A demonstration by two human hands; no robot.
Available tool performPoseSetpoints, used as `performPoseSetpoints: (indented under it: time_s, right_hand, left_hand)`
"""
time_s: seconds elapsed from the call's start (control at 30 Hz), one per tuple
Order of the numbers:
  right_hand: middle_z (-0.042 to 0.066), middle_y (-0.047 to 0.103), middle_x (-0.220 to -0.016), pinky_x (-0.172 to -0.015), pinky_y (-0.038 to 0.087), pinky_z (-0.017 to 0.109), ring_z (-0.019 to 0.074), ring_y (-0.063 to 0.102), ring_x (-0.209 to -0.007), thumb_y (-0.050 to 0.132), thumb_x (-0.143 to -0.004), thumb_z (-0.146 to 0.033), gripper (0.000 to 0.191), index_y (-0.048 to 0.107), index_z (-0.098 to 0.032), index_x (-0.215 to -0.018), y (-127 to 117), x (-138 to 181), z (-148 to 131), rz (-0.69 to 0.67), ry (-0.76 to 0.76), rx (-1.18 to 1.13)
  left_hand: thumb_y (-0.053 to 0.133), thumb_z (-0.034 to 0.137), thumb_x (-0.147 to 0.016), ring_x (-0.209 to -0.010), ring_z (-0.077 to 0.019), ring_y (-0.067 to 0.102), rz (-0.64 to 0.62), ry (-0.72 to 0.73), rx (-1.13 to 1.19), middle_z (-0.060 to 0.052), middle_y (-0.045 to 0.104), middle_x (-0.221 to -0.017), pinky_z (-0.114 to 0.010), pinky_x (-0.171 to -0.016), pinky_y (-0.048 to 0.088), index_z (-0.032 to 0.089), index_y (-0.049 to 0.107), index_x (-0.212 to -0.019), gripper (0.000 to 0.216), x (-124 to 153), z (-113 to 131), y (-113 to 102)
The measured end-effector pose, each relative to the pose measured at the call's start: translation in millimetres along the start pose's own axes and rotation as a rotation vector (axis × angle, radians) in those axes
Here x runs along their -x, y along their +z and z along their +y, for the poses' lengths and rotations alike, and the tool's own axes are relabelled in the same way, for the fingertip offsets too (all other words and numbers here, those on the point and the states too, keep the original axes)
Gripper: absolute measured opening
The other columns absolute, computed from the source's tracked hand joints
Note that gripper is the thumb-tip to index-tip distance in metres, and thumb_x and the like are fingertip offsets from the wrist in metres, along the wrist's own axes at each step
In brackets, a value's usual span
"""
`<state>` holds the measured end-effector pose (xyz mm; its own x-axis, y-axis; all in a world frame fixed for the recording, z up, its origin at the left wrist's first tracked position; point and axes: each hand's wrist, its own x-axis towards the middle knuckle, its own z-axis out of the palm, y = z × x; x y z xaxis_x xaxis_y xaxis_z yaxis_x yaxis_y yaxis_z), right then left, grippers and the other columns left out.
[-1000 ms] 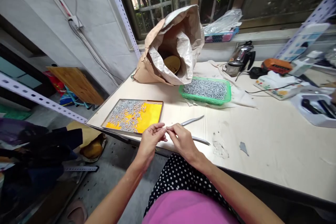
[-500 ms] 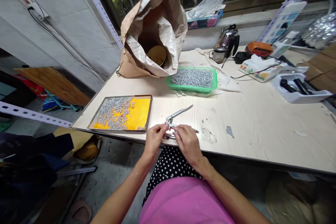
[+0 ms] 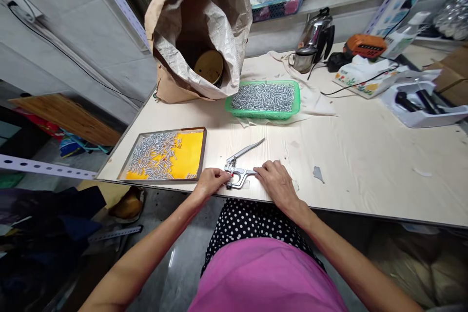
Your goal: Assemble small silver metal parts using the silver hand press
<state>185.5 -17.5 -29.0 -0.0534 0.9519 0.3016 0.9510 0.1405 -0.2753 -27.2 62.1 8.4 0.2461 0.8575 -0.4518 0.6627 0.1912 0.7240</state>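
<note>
Metal pliers (image 3: 241,163) lie on the pale table (image 3: 358,165) near its front edge, handles spread toward the back right. My left hand (image 3: 210,183) pinches at the pliers' jaw end, fingers closed on something small I cannot make out. My right hand (image 3: 276,180) rests on the lower handle, fingers curled over it. A framed yellow tray (image 3: 188,158) with several small metal pieces sits to the left of my hands. A green basket (image 3: 294,107) heaped with the same metal pieces stands behind.
An open brown paper sack (image 3: 190,14) with a round tin inside stands at the back left. A steel kettle (image 3: 314,41), an orange device (image 3: 365,46), a tissue pack (image 3: 360,78) and a white tray (image 3: 424,117) line the back right. A perforated rail (image 3: 47,169) crosses at left.
Both hands came down from pinching a small piece in the air to the table edge. The left now sits at the pliers' jaws, the right on a handle. The view tilted downward.
</note>
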Motion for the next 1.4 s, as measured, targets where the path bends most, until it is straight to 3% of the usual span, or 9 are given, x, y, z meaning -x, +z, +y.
performPoseSetpoints:
  time_s: [0.2,0.43,0.67,0.73,0.83,0.97,1.13,1.27,1.4]
  right_hand:
    - [0.007,0.061,-0.086,-0.068,0.034,0.034,0.023,0.045,-0.084,0.061,-0.091,-0.024,0.012,0.072,-0.023,-0.096,0.0,-0.2,-1.2,-0.002,0.015,0.018]
    - [0.008,0.06,-0.085,-0.069,0.034,0.035,0.0242,0.045,-0.084,0.058,-0.092,-0.022,0.013,0.071,-0.023,-0.094,-1.8,-1.5,-1.5,-0.031,0.027,-0.005]
    - [0.009,0.061,-0.087,-0.073,0.037,0.036,0.0245,0.048,-0.086,0.053,-0.094,-0.022,0.018,0.071,-0.021,-0.096,-4.9,-1.4,-3.6,-0.085,0.046,0.017]
    - [0.01,0.063,-0.097,-0.078,0.04,0.037,0.0249,0.05,-0.091,0.057,-0.093,-0.026,0.017,0.069,-0.021,-0.103,-10.2,-3.2,-1.3,-0.136,0.018,-0.03]
    - [0.016,0.053,-0.134,-0.093,0.04,0.043,0.0306,0.046,-0.118,0.067,-0.085,-0.04,0.052,0.056,-0.017,-0.13,-18.7,-14.6,9.3,-0.202,-0.069,-0.1]
    - [0.023,0.023,-0.157,-0.109,0.026,0.057,0.0402,0.014,-0.145,0.071,-0.073,-0.061,0.099,0.031,-0.013,-0.15,-21.4,-46.5,31.2,-0.342,-0.176,-0.069]
    - [0.023,0.034,-0.152,-0.11,0.017,0.065,0.0434,0.017,-0.143,0.073,-0.064,-0.065,0.108,0.031,-0.014,-0.15,-14.8,-76.9,44.6,-0.517,-0.242,-0.001]
    - [0.02,0.047,-0.141,-0.107,0.022,0.065,0.0407,0.038,-0.13,0.077,-0.062,-0.059,0.101,0.039,-0.016,-0.146,-14.3,-78.3,40.1,-0.471,-0.249,0.015]
    - [0.019,0.056,-0.126,-0.1,0.032,0.061,0.0382,0.047,-0.116,0.081,-0.06,-0.054,0.09,0.05,-0.014,-0.135,-22.0,-75.7,31.7,-0.448,-0.223,0.051]
  left_hand:
    - [0.061,0.054,-0.07,-0.047,-0.0083,0.037,-0.053,0.012,-0.126,0.004,0.045,-0.048,-0.021,-0.047,0.023,0.013,0.067,-0.064,0.042,-2.5,0.6,-3.8]
    - [0.065,0.042,-0.07,-0.046,-0.0098,0.045,-0.126,0.007,-0.248,0.003,0.052,-0.047,-0.021,-0.047,0.028,0.014,0.07,-0.065,0.029,-8.0,12.7,-10.5]
    - [0.065,0.042,-0.069,-0.041,-0.0106,0.044,-0.297,-0.037,-0.292,0.004,0.048,-0.044,-0.023,-0.046,0.032,0.016,0.061,-0.056,0.03,-19.5,18.4,-13.8]
    - [0.066,0.044,-0.068,-0.041,-0.0102,0.044,-0.324,-0.034,-0.268,0.005,0.046,-0.044,-0.022,-0.045,0.032,0.016,0.059,-0.056,0.031,-20.7,17.0,-14.2]
    - [0.066,0.044,-0.068,-0.04,-0.0091,0.042,-0.299,-0.032,-0.243,0.005,0.047,-0.044,-0.021,-0.045,0.03,0.016,0.058,-0.056,0.032,-19.9,11.3,-12.7]
    - [0.064,0.043,-0.07,-0.041,-0.0087,0.04,-0.226,-0.018,-0.174,0.004,0.047,-0.044,-0.021,-0.045,0.027,0.016,0.058,-0.057,0.031,-16.0,2.5,-7.8]
    - [0.064,0.04,-0.069,-0.043,-0.0095,0.043,-0.191,-0.03,-0.138,0.004,0.049,-0.045,-0.021,-0.045,0.029,0.016,0.06,-0.058,0.027,-10.7,0.8,-5.0]
    - [0.064,0.039,-0.069,-0.044,-0.0097,0.045,-0.18,-0.031,-0.127,0.004,0.05,-0.045,-0.021,-0.046,0.031,0.015,0.062,-0.059,0.026,-7.4,1.7,-5.4]
    - [0.065,0.04,-0.069,-0.043,-0.0099,0.044,-0.182,-0.031,-0.138,0.004,0.05,-0.045,-0.021,-0.047,0.032,0.015,0.063,-0.059,0.027,-8.2,0.6,-4.0]
